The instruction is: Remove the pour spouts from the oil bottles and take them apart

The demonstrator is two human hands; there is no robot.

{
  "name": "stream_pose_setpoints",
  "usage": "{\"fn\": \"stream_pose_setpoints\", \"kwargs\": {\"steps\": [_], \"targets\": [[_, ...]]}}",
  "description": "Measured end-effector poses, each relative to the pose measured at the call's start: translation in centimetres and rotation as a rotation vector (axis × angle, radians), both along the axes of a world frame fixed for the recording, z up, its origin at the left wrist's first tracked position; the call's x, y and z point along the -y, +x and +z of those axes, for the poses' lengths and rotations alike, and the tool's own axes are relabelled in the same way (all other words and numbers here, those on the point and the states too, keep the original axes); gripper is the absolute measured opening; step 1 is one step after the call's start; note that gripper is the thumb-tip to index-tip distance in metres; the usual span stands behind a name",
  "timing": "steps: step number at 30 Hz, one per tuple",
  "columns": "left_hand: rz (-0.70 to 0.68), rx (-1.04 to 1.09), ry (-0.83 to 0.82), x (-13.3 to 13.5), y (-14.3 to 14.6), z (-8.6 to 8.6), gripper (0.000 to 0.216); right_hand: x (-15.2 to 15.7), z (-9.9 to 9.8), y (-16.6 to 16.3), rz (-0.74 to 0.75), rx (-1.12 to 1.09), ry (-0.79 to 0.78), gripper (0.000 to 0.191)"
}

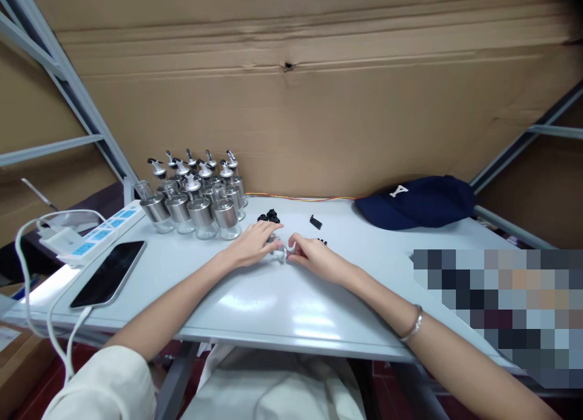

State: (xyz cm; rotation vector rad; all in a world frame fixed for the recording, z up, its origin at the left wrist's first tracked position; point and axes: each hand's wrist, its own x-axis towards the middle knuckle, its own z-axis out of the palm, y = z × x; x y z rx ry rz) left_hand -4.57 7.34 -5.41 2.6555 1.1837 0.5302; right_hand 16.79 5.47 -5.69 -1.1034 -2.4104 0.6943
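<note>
My left hand (253, 243) and my right hand (313, 257) meet at the middle of the white table (255, 304), both pinching one small silver pourer piece (280, 252) between the fingertips. Just behind the hands lie small black caps (268, 216) and another black part (315, 222). A cluster of several glass bottles with steel collars and pourer spouts (195, 195) stands at the back left, a short way from my left hand.
A dark phone (109, 273) on a white cable lies at the left front beside a white power strip (98, 233). A navy cap (416, 203) rests at the back right. A cardboard wall closes the back; metal shelf frames stand at both sides.
</note>
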Motion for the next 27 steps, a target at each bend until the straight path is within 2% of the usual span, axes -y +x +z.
{"fn": "stream_pose_setpoints", "kwargs": {"steps": [3,6,11,20,23,25,27], "targets": [[-0.048,-0.046,-0.068,0.3,0.1,-0.5,0.056,0.0,0.0,0.5,0.028,-0.03,-0.041,0.008],[-0.081,-0.086,-0.057,0.4,0.2,-0.5,0.057,0.2,0.2,1.4,0.081,-0.033,-0.042,0.002],[-0.092,-0.114,-0.03,0.8,0.2,-0.1,0.055,0.5,0.4,2.1,0.131,-0.017,-0.011,0.014],[-0.138,-0.067,0.034,0.7,0.2,-0.8,0.058,0.8,0.7,1.9,0.15,0.008,-0.035,0.018],[-0.153,0.008,0.165,0.5,-0.2,-0.1,0.06,0.9,1.1,1.9,0.109,-0.015,-0.077,0.014],[-0.13,0.098,0.337,0.3,-0.9,0.8,0.055,0.9,1.4,2.0,0.074,-0.041,-0.093,0.014],[-0.038,0.231,0.553,-0.1,-2.0,1.8,0.046,0.8,1.7,2.1,0.039,-0.06,-0.088,0.016]]}}
